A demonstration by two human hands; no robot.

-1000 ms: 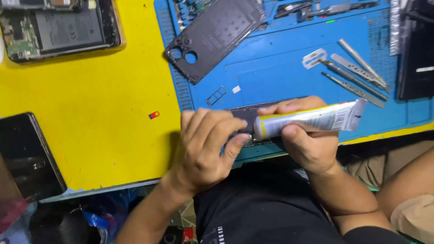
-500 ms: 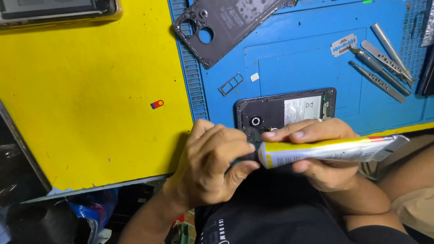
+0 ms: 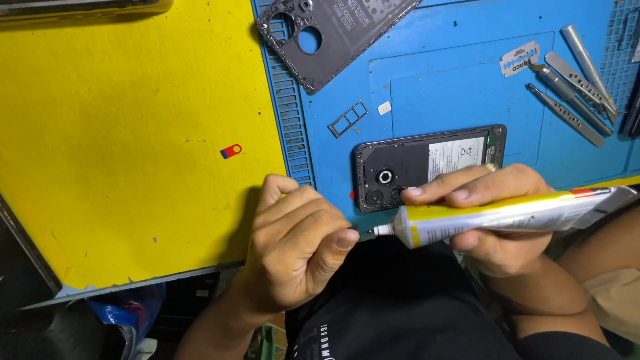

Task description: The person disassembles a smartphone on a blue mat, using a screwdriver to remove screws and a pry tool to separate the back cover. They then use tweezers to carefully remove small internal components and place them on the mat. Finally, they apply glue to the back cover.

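Note:
My right hand (image 3: 490, 223) grips a yellow and white glue tube (image 3: 507, 213) held level, its nozzle pointing left. My left hand (image 3: 297, 247) pinches a small dark cap (image 3: 357, 233) right at the nozzle tip, thumb and forefinger closed on it. Just beyond my hands an opened phone (image 3: 427, 163) lies on the blue mat (image 3: 453, 87) with its back off, showing camera rings and a battery. Its dark back cover (image 3: 333, 33) rests further away at the top of the mat.
A SIM tray (image 3: 348, 119) and a tiny white chip (image 3: 384, 107) lie near the phone. Metal tweezers and pry tools (image 3: 573, 80) plus a razor blade (image 3: 520, 60) sit at the right. A yellow board (image 3: 133, 133) with a small red-blue piece (image 3: 231, 151) covers the left.
The view has shifted so the phone now shows fully. My hands dropped toward the table's near edge, and the left fingers have drawn slightly away from the nozzle with the cap.

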